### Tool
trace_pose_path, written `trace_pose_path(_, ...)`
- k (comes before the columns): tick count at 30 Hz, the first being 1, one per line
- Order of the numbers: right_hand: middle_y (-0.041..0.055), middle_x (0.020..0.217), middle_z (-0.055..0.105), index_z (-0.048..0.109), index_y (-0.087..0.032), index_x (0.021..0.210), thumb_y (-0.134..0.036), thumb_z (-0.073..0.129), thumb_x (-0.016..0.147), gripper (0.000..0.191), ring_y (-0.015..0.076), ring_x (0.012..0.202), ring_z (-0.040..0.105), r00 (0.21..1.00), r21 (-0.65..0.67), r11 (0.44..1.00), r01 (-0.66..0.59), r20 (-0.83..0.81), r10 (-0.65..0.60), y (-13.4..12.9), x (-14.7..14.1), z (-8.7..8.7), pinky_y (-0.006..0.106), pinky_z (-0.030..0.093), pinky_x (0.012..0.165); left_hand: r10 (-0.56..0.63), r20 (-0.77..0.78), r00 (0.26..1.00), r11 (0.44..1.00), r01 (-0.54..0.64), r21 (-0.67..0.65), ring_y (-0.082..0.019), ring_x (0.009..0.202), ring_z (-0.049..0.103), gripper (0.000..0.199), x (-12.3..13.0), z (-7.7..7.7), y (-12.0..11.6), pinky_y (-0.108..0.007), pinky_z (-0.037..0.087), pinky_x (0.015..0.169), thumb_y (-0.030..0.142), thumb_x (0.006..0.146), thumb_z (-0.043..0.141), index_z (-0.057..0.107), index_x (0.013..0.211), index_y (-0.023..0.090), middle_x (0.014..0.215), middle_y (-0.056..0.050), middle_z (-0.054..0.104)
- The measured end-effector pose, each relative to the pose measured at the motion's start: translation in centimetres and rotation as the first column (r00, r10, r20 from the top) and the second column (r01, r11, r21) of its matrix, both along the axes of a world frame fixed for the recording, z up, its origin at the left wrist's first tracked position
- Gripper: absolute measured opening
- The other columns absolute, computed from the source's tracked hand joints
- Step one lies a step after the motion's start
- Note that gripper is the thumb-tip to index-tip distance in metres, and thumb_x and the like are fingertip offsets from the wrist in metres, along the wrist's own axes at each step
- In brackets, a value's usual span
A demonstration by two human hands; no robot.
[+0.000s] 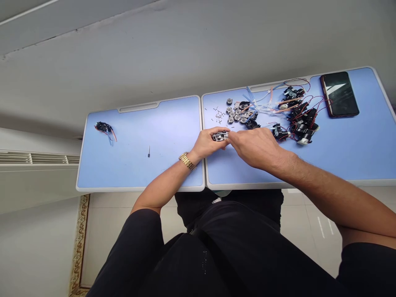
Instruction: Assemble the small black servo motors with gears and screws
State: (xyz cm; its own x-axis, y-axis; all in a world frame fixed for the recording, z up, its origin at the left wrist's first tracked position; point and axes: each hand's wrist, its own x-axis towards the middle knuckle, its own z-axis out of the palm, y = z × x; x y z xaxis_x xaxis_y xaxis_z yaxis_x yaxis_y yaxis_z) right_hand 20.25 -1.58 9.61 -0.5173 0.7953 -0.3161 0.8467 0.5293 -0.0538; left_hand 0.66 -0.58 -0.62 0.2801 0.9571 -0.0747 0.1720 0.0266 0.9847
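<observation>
My left hand (208, 142), with a gold watch at its wrist, grips a small silver and black mechanical part (220, 136) above the right table panel, close to the seam. The fingers of my right hand (256, 146) are closed against the part's right end. Their tips are hidden, so what they pinch cannot be made out. Just beyond both hands lie several round silver parts (237, 115) and, to their left, a scatter of tiny screws (219, 116).
Black motor assemblies (305, 123) with red wires are heaped on the right, near clear, blue and orange tubes (262, 106). A phone (340, 95) lies farther right. The left panel holds a small screwdriver-like tool (149, 152) and a black tubed assembly (104, 127).
</observation>
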Motion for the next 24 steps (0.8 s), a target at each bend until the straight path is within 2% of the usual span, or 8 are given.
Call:
trace_pose_path(4, 0.014, 0.109, 0.085, 0.069, -0.019, 0.133, -0.016, 0.049, 0.107, 0.033, 0.0282, 0.087, 0.078, 0.999, -0.008, 1.0, -0.005, 0.032, 0.005, -0.3, -0.2, 0.7, 0.036, 0.021, 0.065, -0.041, 0.071, 0.997, 0.997, 0.045, -0.058, -0.012, 0.069, 0.074, 0.041, -0.2, 0.2, 0.2, -0.029, 0.064, 0.075, 0.028, 0.083, 0.091, 0.08, 0.121, 0.017, 0.088, -0.002, 0.081)
trace_pose_path(9, 0.0166, 0.111, 0.083, 0.071, -0.014, 0.131, -0.005, 0.049, 0.1, 0.039, 0.0295, 0.096, 0.08, 0.999, 0.006, 1.0, -0.015, 0.032, 0.015, -1.0, -0.9, 1.9, 0.035, 0.027, 0.065, -0.067, 0.122, 0.99, 0.995, 0.076, -0.07, -0.013, 0.084, 0.075, 0.045, -0.4, 0.5, 0.5, -0.029, 0.066, 0.083, 0.026, 0.078, 0.092, 0.08, 0.121, 0.018, 0.114, -0.008, 0.083)
trace_pose_path(11, 0.0181, 0.112, 0.083, 0.072, -0.011, 0.131, -0.004, 0.049, 0.099, 0.041, 0.0295, 0.097, 0.08, 0.999, 0.011, 1.0, -0.018, 0.03, 0.017, -1.3, -1.2, 2.2, 0.035, 0.031, 0.065, -0.059, 0.131, 0.99, 0.994, 0.071, -0.086, -0.013, 0.085, 0.075, 0.045, -0.4, 0.7, 0.6, -0.027, 0.065, 0.082, 0.023, 0.076, 0.091, 0.08, 0.12, 0.017, 0.121, -0.009, 0.083)
trace_pose_path(17, 0.019, 0.104, 0.084, 0.076, -0.01, 0.128, -0.006, 0.053, 0.096, 0.04, 0.0271, 0.091, 0.08, 1.0, 0.05, 0.998, -0.023, 0.009, 0.022, -1.5, -1.9, 2.0, 0.033, 0.039, 0.068, -0.072, 0.101, 0.992, 0.991, 0.083, -0.105, -0.014, 0.087, 0.074, 0.046, -0.2, 1.2, 0.6, -0.023, 0.061, 0.073, 0.022, 0.074, 0.088, 0.082, 0.119, 0.017, 0.123, -0.01, 0.083)
trace_pose_path(19, 0.0192, 0.1, 0.084, 0.075, -0.01, 0.128, -0.008, 0.053, 0.097, 0.038, 0.0274, 0.09, 0.079, 1.0, 0.069, 0.998, -0.011, -0.005, 0.012, -1.6, -1.9, 1.8, 0.033, 0.04, 0.069, -0.087, 0.085, 0.993, 0.991, 0.095, -0.095, -0.012, 0.08, 0.07, 0.045, -0.2, 1.2, 0.6, -0.021, 0.056, 0.065, 0.025, 0.076, 0.086, 0.083, 0.12, 0.017, 0.116, -0.009, 0.083)
trace_pose_path(21, 0.0194, 0.099, 0.084, 0.074, -0.009, 0.128, -0.009, 0.052, 0.098, 0.038, 0.0276, 0.089, 0.08, 1.0, 0.073, 0.997, -0.001, -0.01, 0.001, -1.6, -1.9, 1.4, 0.033, 0.04, 0.068, -0.094, 0.076, 0.993, 0.989, 0.101, -0.106, -0.009, 0.065, 0.061, 0.043, -0.3, 1.1, 0.6, -0.02, 0.047, 0.053, 0.027, 0.078, 0.084, 0.083, 0.121, 0.018, 0.096, -0.005, 0.081)
trace_pose_path(24, 0.0199, 0.105, 0.084, 0.072, -0.008, 0.133, -0.007, 0.047, 0.101, 0.041, 0.0276, 0.091, 0.08, 1.0, 0.062, 0.998, 0.007, -0.014, -0.006, -1.7, -1.7, 1.1, 0.034, 0.038, 0.065, -0.108, 0.109, 0.988, 0.982, 0.123, -0.14, -0.006, 0.05, 0.045, 0.044, -0.3, 0.8, 0.6, -0.02, 0.035, 0.045, 0.028, 0.08, 0.083, 0.083, 0.123, 0.02, 0.069, 0.003, 0.066)
